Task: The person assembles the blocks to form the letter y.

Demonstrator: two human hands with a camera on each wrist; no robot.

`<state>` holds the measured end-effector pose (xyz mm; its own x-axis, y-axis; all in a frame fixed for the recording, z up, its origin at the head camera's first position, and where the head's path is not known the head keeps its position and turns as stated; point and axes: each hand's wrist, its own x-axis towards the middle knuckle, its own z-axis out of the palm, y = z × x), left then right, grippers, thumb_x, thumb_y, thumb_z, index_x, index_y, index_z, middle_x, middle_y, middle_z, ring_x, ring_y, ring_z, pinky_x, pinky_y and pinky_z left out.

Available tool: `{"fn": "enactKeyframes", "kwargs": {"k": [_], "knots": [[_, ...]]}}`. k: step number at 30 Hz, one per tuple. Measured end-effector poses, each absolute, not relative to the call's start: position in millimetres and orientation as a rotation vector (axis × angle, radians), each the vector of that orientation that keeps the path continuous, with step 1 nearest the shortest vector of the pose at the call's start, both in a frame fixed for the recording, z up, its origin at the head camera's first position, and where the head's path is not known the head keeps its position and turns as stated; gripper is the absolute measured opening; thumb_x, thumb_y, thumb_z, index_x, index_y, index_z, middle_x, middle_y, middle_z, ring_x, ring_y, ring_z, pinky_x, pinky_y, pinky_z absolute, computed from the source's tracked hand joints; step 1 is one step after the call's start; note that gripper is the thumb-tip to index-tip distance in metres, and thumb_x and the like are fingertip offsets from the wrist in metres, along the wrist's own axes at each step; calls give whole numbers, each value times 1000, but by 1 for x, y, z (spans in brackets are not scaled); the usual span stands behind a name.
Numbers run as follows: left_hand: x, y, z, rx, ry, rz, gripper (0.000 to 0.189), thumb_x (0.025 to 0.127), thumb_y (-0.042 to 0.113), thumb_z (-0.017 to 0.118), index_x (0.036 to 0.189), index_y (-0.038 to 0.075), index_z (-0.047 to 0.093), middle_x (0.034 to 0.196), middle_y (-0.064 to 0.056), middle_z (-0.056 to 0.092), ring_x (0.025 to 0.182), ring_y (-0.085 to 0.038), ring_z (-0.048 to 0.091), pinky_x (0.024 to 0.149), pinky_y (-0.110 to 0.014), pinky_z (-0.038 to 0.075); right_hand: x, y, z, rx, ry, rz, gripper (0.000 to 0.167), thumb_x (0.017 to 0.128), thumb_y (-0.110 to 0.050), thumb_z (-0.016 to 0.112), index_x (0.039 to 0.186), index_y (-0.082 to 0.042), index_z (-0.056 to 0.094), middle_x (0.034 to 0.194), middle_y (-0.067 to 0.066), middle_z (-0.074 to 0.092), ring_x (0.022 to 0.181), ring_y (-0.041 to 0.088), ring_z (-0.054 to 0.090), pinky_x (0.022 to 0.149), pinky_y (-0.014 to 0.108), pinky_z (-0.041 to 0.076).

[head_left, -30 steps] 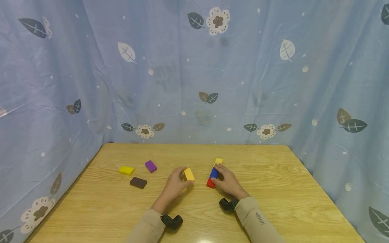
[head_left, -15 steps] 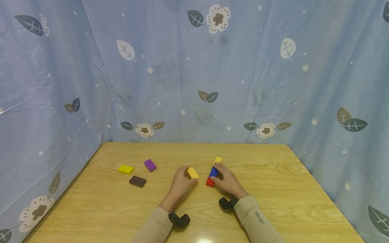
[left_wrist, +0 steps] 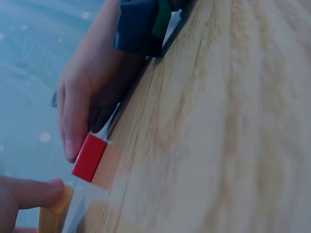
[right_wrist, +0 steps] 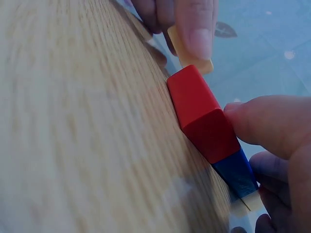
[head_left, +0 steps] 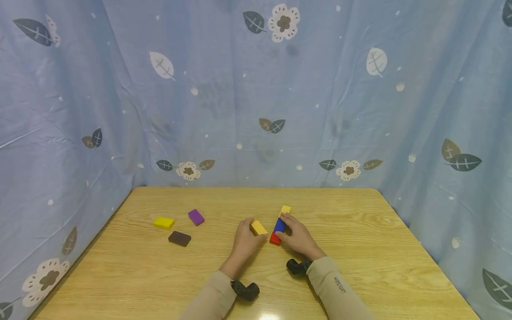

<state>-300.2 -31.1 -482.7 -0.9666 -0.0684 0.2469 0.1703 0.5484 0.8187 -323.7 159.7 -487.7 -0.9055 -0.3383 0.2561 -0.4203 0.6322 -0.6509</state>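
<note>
My left hand (head_left: 246, 242) pinches an orange-yellow block (head_left: 259, 228) between thumb and fingers, just left of a short row of blocks. That row runs away from me: a red block (head_left: 274, 239) nearest, a blue block (head_left: 279, 226) in the middle, a pale yellow block (head_left: 285, 210) at the far end. My right hand (head_left: 300, 238) holds the row from the right, thumb by the red block and fingers near the blue and pale yellow ones. In the right wrist view, the thumb (right_wrist: 243, 116) touches the red block's edge, and the orange-yellow block (right_wrist: 179, 46) shows behind it.
Farther left on the wooden table (head_left: 120, 266) lie a bright yellow block (head_left: 164, 222), a purple block (head_left: 196, 217) and a dark brown block (head_left: 179, 238). A blue patterned curtain (head_left: 224, 120) surrounds the table's back and sides. Each wrist wears a black camera mount (head_left: 245, 290).
My left hand has moved right with the orange-yellow block, bringing it closer to the row. The right hand keeps its hold on the row; the loose blocks on the left stay put.
</note>
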Motion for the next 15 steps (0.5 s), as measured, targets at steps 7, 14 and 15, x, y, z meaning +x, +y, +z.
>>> {"fn": "enactKeyframes", "kwargs": {"k": [7,14,15], "knots": [[-299,-23,-486,-50,-2479,-1338,61,74,14,79,122,-12,52,117,-26,54,105,-37,56,89,-46,51,-324,158,-488,639,-2741,1119,59,91,-27,63,139,2,45,148,17,40,138,37,33,111,52,31],[-300,-17,-484,8,-2516,-1350,66,72,13,81,124,-11,50,114,-24,53,100,-31,56,86,-44,51,-325,159,-489,653,-2726,1113,60,91,-30,63,138,3,45,147,18,41,137,38,34,111,52,31],[-300,-16,-485,7,-2517,-1340,65,72,14,81,124,-11,50,113,-23,53,98,-30,56,85,-43,52,-325,159,-488,653,-2727,1112,60,91,-30,63,138,3,45,147,18,41,137,38,34,111,52,31]]}}
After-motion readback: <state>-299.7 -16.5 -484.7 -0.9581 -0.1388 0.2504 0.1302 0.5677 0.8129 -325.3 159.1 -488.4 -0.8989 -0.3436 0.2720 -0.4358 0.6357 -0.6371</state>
